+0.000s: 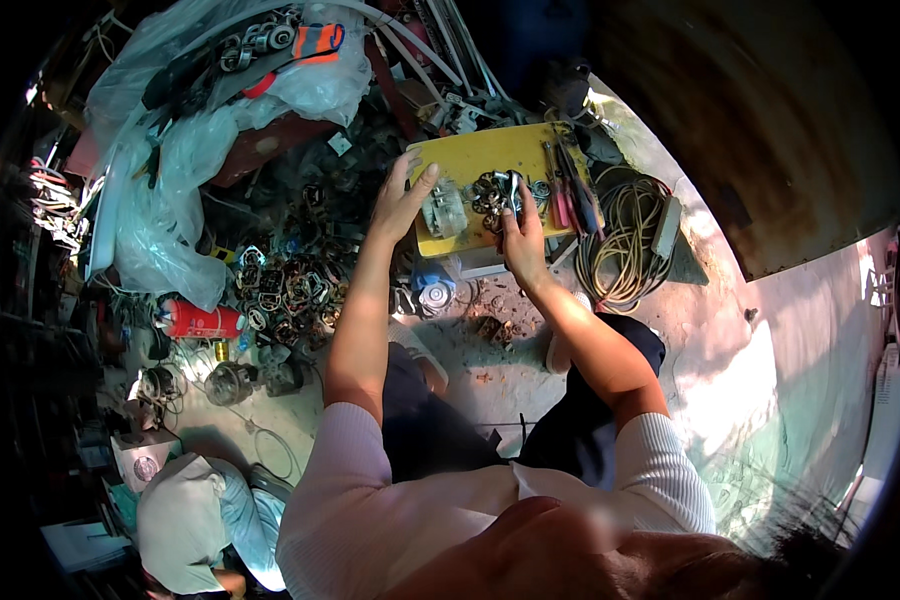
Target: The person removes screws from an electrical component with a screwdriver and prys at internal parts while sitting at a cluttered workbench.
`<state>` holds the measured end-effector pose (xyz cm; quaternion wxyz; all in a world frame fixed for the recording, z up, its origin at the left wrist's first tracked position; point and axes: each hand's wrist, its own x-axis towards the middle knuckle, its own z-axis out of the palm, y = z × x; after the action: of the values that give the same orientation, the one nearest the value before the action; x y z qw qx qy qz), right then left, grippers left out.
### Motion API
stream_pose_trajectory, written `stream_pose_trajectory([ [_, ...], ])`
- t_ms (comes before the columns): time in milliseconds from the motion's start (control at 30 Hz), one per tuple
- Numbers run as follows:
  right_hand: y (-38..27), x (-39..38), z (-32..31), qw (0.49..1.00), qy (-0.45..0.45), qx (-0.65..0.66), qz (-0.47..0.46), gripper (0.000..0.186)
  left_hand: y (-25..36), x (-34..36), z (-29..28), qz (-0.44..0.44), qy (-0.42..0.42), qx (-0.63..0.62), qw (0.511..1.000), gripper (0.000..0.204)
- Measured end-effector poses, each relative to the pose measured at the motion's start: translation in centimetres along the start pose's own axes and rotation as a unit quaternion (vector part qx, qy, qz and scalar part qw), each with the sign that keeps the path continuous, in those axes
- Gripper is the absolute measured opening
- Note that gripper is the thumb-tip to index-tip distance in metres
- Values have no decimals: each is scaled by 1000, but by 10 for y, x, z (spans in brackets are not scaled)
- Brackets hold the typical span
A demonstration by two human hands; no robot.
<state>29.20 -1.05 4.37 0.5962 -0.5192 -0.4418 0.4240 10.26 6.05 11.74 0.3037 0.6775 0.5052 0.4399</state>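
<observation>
lying on the flat yellow board (470, 152), small dark-and-silver metal parts (490, 197) seemed light, stiff — best pinched edgewise; the right hand (523, 243) was at their near side, grip unclear — the left hand (401, 207) spread wide, empty.

Beyond the fingertips of both hands, a bare strip of the yellow tabletop (475, 150) leaves room to pass. Just right of the left hand's (398, 205) thumb, a silvery round part (444, 212) stands in the way. Loose metal parts (489, 193) crowd the space up to the right hand's (524, 242) fingers. Right of those fingers, red-handled tools (559, 203) block the tabletop; farther right, a cable coil (618, 278) obstructs the floor. Well left of the left fingers, piled metal scrap (285, 277) fills the ground.
</observation>
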Motion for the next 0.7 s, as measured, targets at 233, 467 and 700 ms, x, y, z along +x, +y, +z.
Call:
stream_pose_trajectory([
  [233, -45, 74, 34, 955, -165, 91, 227, 50, -66, -3, -44, -90, 12, -55, 994, 59],
  [467, -21, 83, 102, 955, -193, 12, 225, 48, -95, 5, -70, -47, -106, 76, 990, 102],
  [700, -32, 68, 187, 936, -247, -74, 241, 42, -140, -2, -121, -3, -67, 58, 996, 92],
])
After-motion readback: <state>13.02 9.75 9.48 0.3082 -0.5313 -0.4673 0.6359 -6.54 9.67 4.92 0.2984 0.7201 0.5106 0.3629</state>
